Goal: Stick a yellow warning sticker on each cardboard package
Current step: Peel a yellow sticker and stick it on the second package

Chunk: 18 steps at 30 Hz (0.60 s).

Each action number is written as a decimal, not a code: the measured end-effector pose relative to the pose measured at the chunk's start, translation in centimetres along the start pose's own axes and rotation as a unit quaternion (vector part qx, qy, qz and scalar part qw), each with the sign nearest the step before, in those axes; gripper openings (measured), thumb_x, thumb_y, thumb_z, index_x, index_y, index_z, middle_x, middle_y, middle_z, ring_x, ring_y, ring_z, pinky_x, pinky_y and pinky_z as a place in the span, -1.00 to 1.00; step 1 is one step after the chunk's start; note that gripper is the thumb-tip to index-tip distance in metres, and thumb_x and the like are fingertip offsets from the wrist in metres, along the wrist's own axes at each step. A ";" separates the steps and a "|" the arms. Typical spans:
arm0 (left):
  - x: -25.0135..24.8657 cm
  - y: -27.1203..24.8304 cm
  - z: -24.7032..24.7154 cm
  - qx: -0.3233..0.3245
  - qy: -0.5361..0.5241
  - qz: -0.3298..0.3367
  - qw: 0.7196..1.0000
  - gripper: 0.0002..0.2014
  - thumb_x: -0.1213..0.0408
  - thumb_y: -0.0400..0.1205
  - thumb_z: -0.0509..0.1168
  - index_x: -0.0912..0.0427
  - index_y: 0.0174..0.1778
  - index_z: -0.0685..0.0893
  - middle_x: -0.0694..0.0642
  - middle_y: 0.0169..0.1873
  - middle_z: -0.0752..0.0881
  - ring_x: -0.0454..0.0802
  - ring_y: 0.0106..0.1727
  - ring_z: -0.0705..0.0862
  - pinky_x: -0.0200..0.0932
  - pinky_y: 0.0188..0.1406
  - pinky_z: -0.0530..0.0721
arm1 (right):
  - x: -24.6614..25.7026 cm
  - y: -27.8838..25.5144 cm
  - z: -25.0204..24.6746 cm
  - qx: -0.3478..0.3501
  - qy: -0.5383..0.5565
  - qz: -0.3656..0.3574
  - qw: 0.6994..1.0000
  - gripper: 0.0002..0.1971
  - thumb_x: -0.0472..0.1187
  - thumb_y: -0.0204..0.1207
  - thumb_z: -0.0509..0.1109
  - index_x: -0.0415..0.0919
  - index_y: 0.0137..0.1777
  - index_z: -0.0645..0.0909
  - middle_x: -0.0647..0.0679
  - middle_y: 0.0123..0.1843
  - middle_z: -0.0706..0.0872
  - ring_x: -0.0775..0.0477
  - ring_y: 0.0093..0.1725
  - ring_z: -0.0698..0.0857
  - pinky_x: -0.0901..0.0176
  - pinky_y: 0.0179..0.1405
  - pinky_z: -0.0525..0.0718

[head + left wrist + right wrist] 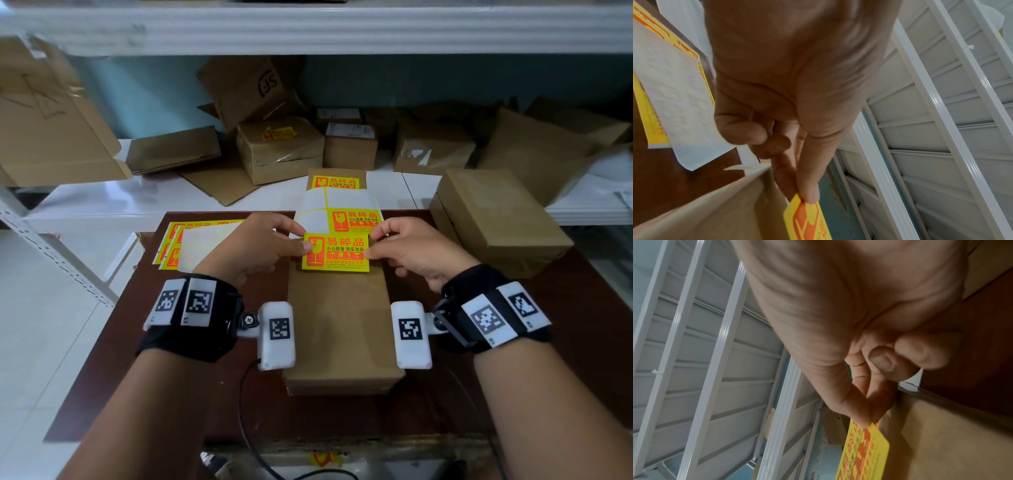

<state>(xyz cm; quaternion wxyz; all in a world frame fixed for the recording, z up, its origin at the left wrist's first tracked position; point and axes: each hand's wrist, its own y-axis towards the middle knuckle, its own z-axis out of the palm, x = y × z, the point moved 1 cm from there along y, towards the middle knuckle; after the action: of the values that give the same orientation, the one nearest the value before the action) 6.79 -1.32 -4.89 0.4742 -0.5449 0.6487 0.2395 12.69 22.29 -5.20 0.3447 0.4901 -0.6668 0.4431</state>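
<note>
Wrist-mounted cameras (276, 335) frame a yellow sticker (335, 253) pinched at either edge by left hand (253, 246) and right hand (416, 250), held above the cardboard package (342, 325), where level lowering and pressing are judged next.

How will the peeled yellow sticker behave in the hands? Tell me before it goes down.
Probably thin and floppy: the yellow sticker is kept flat only by the left hand and right hand pinching opposite edges. Likely very light. Its underside probably grabs the cardboard package on first contact.
</note>
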 end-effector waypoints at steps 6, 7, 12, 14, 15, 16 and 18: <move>0.1 0.0 -0.3 0.039 0.000 -0.011 0.999 -0.78 0.16 0.48 0.60 0.03 0.00 0.78 0.18 -0.20 0.76 0.05 -0.16 0.54 -0.21 -0.50 0.50 | -0.1 0.0 -0.1 0.035 0.042 0.022 0.998 -0.79 -0.39 0.47 0.57 -0.12 -0.05 0.63 -0.11 -0.23 0.58 0.08 -0.41 0.45 0.18 -0.49 0.66; 0.2 0.0 -0.3 0.043 -0.004 -0.013 0.999 -0.77 0.17 0.49 0.59 0.04 0.02 0.78 0.18 -0.19 0.75 0.05 -0.15 0.52 -0.21 -0.49 0.48 | -0.1 0.0 -0.2 0.035 0.036 0.021 0.999 -0.79 -0.38 0.47 0.57 -0.12 -0.05 0.63 -0.12 -0.20 0.60 0.08 -0.42 0.45 0.19 -0.50 0.64; 0.1 0.1 -0.4 0.042 -0.002 -0.007 0.999 -0.80 0.20 0.47 0.60 0.05 -0.05 0.77 0.34 -0.16 0.80 0.09 -0.18 0.55 -0.16 -0.40 0.46 | 0.0 0.0 -0.4 0.042 0.020 0.015 0.999 -0.79 -0.38 0.45 0.58 -0.11 -0.07 0.64 -0.16 -0.15 0.65 0.08 -0.42 0.47 0.20 -0.51 0.58; 0.0 0.2 -0.4 0.035 0.009 0.006 0.999 -0.81 0.23 0.46 0.62 0.07 -0.11 0.75 0.21 -0.26 0.84 0.07 -0.24 0.60 -0.15 -0.33 0.50 | 0.1 0.1 -0.5 0.052 0.025 0.016 0.998 -0.78 -0.41 0.46 0.58 -0.13 -0.08 0.62 -0.10 -0.24 0.64 0.09 -0.44 0.46 0.19 -0.49 0.60; -0.1 0.1 -0.4 0.034 0.014 0.012 0.999 -0.80 0.25 0.45 0.62 0.09 -0.13 0.73 0.11 -0.34 0.83 0.02 -0.30 0.58 -0.21 -0.38 0.47 | 0.2 0.2 -0.5 0.056 0.025 0.015 0.998 -0.78 -0.42 0.46 0.57 -0.13 -0.08 0.62 -0.07 -0.28 0.63 0.09 -0.44 0.46 0.18 -0.47 0.60; -0.2 0.1 -0.4 0.032 0.020 0.015 0.999 -0.80 0.26 0.46 0.62 0.10 -0.14 0.71 0.05 -0.38 0.81 -0.06 -0.39 0.53 -0.29 -0.49 0.40 | 0.2 0.2 -0.5 0.059 0.023 0.014 0.998 -0.77 -0.42 0.46 0.57 -0.14 -0.09 0.61 -0.04 -0.32 0.62 0.09 -0.45 0.46 0.17 -0.46 0.61; -0.4 0.2 -0.3 0.030 0.028 0.015 0.999 -0.79 0.28 0.47 0.61 0.10 -0.12 0.68 0.02 -0.39 0.78 -0.19 -0.54 0.43 -0.35 -0.63 0.31 | 0.2 0.2 -0.6 0.059 0.016 0.009 0.998 -0.77 -0.42 0.45 0.57 -0.14 -0.10 0.60 -0.02 -0.35 0.62 0.09 -0.45 0.48 0.17 -0.45 0.61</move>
<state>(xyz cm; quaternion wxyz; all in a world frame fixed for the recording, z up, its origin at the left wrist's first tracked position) 6.50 -1.37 -4.41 0.4680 -0.5273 0.6768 0.2117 12.42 22.76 -4.83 0.3220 0.4966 -0.6384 0.4921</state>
